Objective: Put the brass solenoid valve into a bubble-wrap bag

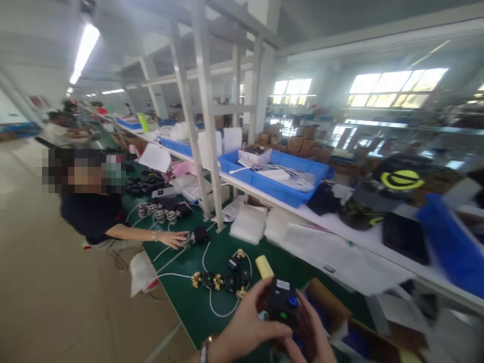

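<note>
Between my two hands, above the near end of the green bench, is a black actuator box (283,303) with a blue round button, a green dot and a white label. My left hand (251,318) wraps its left side, thumb across the front. Along its right side curve the fingers of my right hand (312,327); the box's underside is hidden by both hands. Just left on the bench lie several black actuator boxes (229,282) fitted with brass valves (217,281) and white cables. A yellow block (264,267) lies just beyond my left hand.
At the left, a co-worker's hand (174,239) reaches to another black unit (201,235), near several silver valves (159,216). A blue tray (264,189) and caps (363,201) sit on the shelf over the bench. Open cardboard boxes (328,302) stand to my right. Metal posts (207,126) rise ahead.
</note>
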A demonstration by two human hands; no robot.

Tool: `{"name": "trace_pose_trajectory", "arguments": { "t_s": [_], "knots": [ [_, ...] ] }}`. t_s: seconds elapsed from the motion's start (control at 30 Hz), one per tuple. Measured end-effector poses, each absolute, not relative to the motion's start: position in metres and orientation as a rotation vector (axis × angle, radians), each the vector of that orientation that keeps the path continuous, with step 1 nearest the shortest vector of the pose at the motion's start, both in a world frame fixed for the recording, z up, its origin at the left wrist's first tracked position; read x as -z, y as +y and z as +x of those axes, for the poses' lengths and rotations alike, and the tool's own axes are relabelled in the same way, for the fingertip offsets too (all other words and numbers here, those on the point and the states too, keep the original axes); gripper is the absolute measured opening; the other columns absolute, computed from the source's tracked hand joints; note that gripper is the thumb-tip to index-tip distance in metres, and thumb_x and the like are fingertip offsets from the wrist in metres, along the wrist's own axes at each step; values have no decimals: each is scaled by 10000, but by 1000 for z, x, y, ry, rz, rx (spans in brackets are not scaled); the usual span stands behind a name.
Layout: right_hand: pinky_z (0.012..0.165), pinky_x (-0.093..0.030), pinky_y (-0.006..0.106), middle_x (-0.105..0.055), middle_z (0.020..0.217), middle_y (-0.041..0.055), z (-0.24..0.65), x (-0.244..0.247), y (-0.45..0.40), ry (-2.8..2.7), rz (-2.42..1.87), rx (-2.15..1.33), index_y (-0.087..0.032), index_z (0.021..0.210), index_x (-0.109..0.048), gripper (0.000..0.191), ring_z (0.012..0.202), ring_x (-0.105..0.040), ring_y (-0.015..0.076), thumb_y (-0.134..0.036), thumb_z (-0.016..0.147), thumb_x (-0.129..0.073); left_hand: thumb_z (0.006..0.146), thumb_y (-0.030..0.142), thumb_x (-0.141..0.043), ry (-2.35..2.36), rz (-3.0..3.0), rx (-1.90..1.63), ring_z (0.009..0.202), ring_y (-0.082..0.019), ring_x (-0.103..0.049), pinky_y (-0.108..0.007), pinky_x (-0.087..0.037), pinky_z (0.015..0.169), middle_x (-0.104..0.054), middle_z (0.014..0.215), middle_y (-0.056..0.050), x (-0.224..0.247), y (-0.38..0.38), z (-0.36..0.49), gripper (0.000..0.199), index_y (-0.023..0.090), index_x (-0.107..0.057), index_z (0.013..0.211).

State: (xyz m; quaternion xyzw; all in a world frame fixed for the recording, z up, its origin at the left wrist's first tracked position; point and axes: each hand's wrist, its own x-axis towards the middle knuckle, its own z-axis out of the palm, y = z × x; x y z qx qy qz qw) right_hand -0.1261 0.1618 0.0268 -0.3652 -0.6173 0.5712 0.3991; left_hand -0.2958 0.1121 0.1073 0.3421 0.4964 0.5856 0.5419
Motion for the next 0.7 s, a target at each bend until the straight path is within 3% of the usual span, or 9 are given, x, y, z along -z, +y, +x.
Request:
{"name": "trace_pose_trajectory", "arguments": {
  "t_s": [0.07, 0.3, 0.5, 0.7],
  "knots": [
    [1081, -502, 500, -590, 1430, 128, -134, -26, 137, -1403, -900, -1532, -273, 1449, -466, 678, 1321, -554, 336, -527, 856, -676, 528, 338, -971, 1228, 878, -1364, 1282, -356, -554, -499, -412, 1140, -593, 1381, -162, -115, 105, -295, 980, 179, -522, 1385],
    [1125, -437, 516, -572, 1447, 115, -121, -34, 111, -1314, -926, -1490, -257, 1390, -526, 792, 1324, -542, 345, -531, 711, -828, 622, 248, -908, 1305, 1290, -1246, 1222, -325, -602, -446, -462, 1104, -650, 1308, -107, -136, 85, -281, 737, 223, -618, 1299],
    [1104, -461, 455, -639, 1350, 103, -114, -78, 106, -1438, -857, -1384, -256, 1322, -582, 551, 1256, -587, 295, -478, 837, -722, 737, 249, -838, 1282, 1546, -1130, 1154, -286, -629, -396, -522, 1017, -665, 1266, -84, -167, 80, -269, 561, 259, -643, 1263],
    [1102, -463, 472, -640, 1342, 106, -109, -74, 101, -1492, -826, -1373, -251, 1334, -597, 491, 1220, -605, 296, -445, 887, -662, 716, 258, -846, 1317, 1714, -1172, 1253, -305, -552, -441, -442, 1098, -645, 1294, -84, -166, 76, -270, 576, 276, -654, 1258]
  ]
}}
